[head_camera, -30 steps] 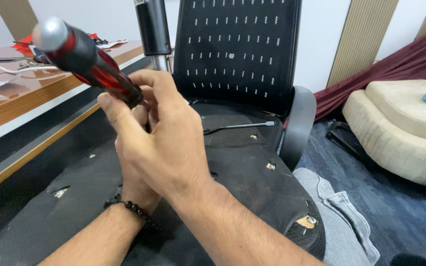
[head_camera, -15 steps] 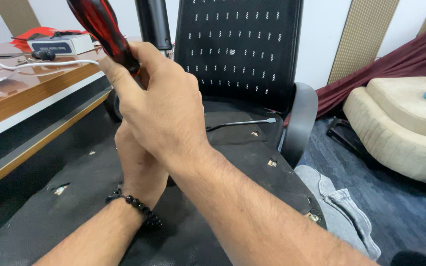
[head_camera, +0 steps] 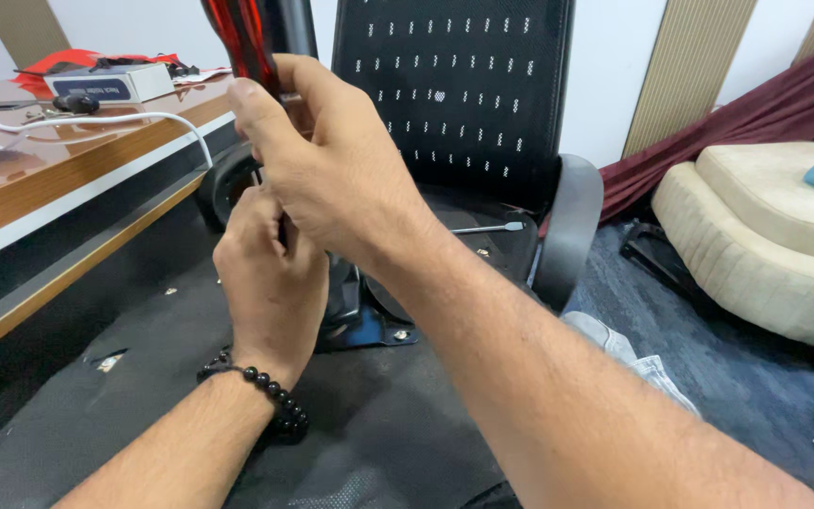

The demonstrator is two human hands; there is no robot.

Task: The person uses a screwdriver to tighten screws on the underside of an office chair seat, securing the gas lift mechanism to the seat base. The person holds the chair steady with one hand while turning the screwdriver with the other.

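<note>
The right hand [head_camera: 332, 160] is raised in the middle of the view, its grip closed around the red-and-black handle of a screwdriver [head_camera: 242, 42]. The top of the handle is cut off by the upper edge, and the shaft is hidden behind the fingers, so the tip and what it meets cannot be seen. The handle looks glossy, rounded and ribbed, red with black stripes.

Just below, the left hand [head_camera: 270, 283] is closed into a fist, its back toward the camera; what its grip holds is hidden by the fingers and by the right hand above it. A bracelet of round black beads [head_camera: 270, 396] circles the left wrist.

Behind the hands lies a black office chair. Its mesh backrest [head_camera: 454, 90] is woven fabric with rows of small pale slots. A black metal plate [head_camera: 369, 316] shows partly behind the left hand, most of it covered. A thin metal rod [head_camera: 487, 228] lies on the dark surface near the backrest.

At the left, a wooden worktop [head_camera: 58, 174] with a shiny brown top carries a white cable [head_camera: 124, 121] and a small white box [head_camera: 110, 85]. At the right, a cream ribbed cushion [head_camera: 765, 245] sits on the blue-grey floor, cut off by the edge.
</note>
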